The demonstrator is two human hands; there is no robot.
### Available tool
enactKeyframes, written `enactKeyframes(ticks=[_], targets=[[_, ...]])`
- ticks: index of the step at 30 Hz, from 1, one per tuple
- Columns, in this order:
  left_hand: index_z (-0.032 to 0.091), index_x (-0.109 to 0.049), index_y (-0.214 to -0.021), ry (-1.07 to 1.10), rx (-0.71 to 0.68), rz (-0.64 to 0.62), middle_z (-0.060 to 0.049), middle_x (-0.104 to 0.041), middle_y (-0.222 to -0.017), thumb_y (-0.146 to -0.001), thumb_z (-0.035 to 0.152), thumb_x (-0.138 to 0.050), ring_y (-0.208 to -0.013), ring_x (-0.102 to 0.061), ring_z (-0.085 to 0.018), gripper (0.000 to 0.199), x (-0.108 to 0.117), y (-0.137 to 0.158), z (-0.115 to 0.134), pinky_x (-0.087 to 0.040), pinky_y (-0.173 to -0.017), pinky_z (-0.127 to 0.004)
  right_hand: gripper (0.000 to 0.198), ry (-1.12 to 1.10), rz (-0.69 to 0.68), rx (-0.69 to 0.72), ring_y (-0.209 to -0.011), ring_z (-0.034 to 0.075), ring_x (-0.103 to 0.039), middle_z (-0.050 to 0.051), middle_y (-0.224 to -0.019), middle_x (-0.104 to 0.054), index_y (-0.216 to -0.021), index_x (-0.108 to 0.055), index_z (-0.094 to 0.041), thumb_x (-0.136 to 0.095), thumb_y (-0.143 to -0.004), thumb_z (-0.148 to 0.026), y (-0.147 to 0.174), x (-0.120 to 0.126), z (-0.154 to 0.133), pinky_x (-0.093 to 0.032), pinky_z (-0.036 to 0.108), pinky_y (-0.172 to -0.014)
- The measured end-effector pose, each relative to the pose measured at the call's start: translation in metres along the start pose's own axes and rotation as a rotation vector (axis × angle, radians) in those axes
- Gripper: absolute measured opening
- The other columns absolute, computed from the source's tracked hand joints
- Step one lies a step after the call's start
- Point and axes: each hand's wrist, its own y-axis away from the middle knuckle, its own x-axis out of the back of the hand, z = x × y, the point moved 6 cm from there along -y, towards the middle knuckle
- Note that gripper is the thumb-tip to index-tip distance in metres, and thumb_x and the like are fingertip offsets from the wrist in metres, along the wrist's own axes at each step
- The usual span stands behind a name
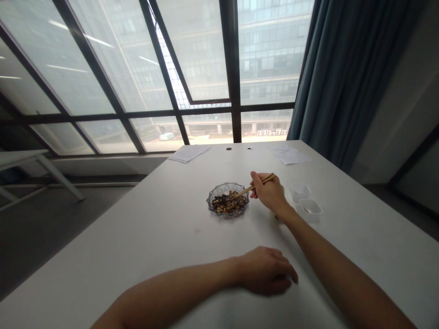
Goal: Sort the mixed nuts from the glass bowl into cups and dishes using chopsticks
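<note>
My right hand (269,192) is closed on a pair of wooden chopsticks (252,187). Their tips reach into a clear glass bowl (222,187) with a scalloped rim and touch the mix inside. This mix (228,203) is of small dark and light brown pieces, perhaps seeds or beans; their exact kind is too small to tell. Closer to me, my left hand (269,272) rests on the white table, fingers loosely bent and apart, holding nothing visible. Below my right wrist, a small container (277,217) is mostly hidden.
Right of my right hand stand two clear plastic tubs, a farther tub (299,192) and a nearer tub (310,208) with a small piece inside. Papers lie at the table's far left (189,153) and far right (291,155). Windows and a blue curtain (343,82) are beyond.
</note>
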Motion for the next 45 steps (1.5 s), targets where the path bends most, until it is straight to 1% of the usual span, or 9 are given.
enactKeyframes(ticks=[5,10,13,17,23,30,34,38,45], targets=[[0.021,-0.069,-0.109,0.005,-0.012,-0.006,-0.002,-0.075,-0.093,-0.092,0.024,-0.058,-0.086,-0.068,-0.017,0.021,0.001,-0.001,0.0,-0.051,-0.091,-0.025,0.054,-0.063,0.055,0.002,-0.04,0.016,-0.063,0.006,-0.049,-0.066,-0.068,-0.066,-0.016,-0.057,-0.093,-0.063,-0.005,0.029,-0.024,-0.05,0.023,-0.04],[0.021,-0.069,-0.108,0.014,-0.01,0.001,-0.002,-0.075,-0.093,-0.091,0.023,-0.059,-0.086,-0.068,-0.017,0.02,0.002,-0.002,0.001,-0.051,-0.092,-0.025,0.05,0.059,0.147,0.007,-0.041,0.019,-0.066,0.007,-0.049,-0.067,-0.07,-0.069,-0.016,-0.062,-0.092,-0.06,-0.005,0.095,-0.055,-0.053,0.023,-0.038],[0.022,-0.069,-0.108,0.031,0.006,-0.014,-0.002,-0.075,-0.093,-0.092,0.023,-0.058,-0.087,-0.069,-0.017,0.02,0.003,-0.002,0.001,-0.051,-0.092,-0.025,0.047,0.17,0.115,-0.015,-0.039,0.02,-0.066,0.007,-0.047,-0.066,-0.068,-0.069,-0.017,-0.064,-0.092,-0.056,-0.001,0.127,-0.061,-0.054,0.025,-0.036],[0.023,-0.07,-0.107,0.045,0.027,-0.021,-0.002,-0.075,-0.092,-0.091,0.023,-0.059,-0.087,-0.069,-0.017,0.02,0.005,-0.002,0.001,-0.051,-0.091,-0.025,0.046,0.219,0.026,-0.096,-0.04,0.024,-0.068,0.009,-0.049,-0.066,-0.065,-0.068,-0.017,-0.069,-0.09,-0.055,0.002,0.14,-0.054,-0.054,0.027,-0.032],[0.021,-0.07,-0.108,0.043,0.015,-0.016,-0.002,-0.075,-0.092,-0.091,0.023,-0.059,-0.086,-0.069,-0.017,0.02,0.006,-0.002,0.003,-0.051,-0.092,-0.024,0.045,0.199,-0.023,-0.174,-0.045,0.027,-0.071,0.012,-0.056,-0.07,-0.066,-0.067,-0.017,-0.071,-0.087,-0.056,-0.002,0.135,-0.041,-0.058,0.031,-0.036],[0.022,-0.07,-0.108,0.058,0.03,-0.033,-0.003,-0.075,-0.094,-0.091,0.023,-0.059,-0.088,-0.069,-0.017,0.02,0.005,-0.002,0.001,-0.051,-0.093,-0.025,0.042,0.178,0.053,-0.116,-0.044,0.024,-0.07,0.01,-0.054,-0.069,-0.067,-0.068,-0.017,-0.07,-0.09,-0.053,0.001,0.133,-0.056,-0.058,0.029,-0.037],[0.022,-0.07,-0.108,0.05,0.021,-0.024,-0.002,-0.075,-0.093,-0.091,0.023,-0.059,-0.087,-0.069,-0.017,0.02,0.005,-0.001,0.001,-0.051,-0.093,-0.025,0.043,0.184,0.085,-0.042,-0.043,0.021,-0.069,0.007,-0.052,-0.068,-0.069,-0.069,-0.017,-0.065,-0.093,-0.052,0.0,0.122,-0.064,-0.057,0.027,-0.041],[0.022,-0.069,-0.108,0.043,0.005,0.0,-0.002,-0.075,-0.093,-0.091,0.022,-0.058,-0.086,-0.069,-0.016,0.02,0.005,-0.001,0.002,-0.05,-0.092,-0.024,0.046,0.151,0.061,0.052,-0.043,0.018,-0.067,0.005,-0.052,-0.067,-0.072,-0.07,-0.016,-0.06,-0.095,-0.054,0.001,0.097,-0.069,-0.054,0.024,-0.041],[0.021,-0.069,-0.108,0.025,-0.011,0.01,-0.002,-0.075,-0.09,-0.091,0.022,-0.058,-0.084,-0.068,-0.016,0.02,0.004,-0.001,0.003,-0.05,-0.091,-0.024,0.047,0.047,-0.165,0.17,-0.048,0.017,-0.065,0.002,-0.053,-0.064,-0.07,-0.067,-0.018,-0.054,-0.098,-0.053,0.008,0.027,-0.057,-0.047,0.025,-0.045]])
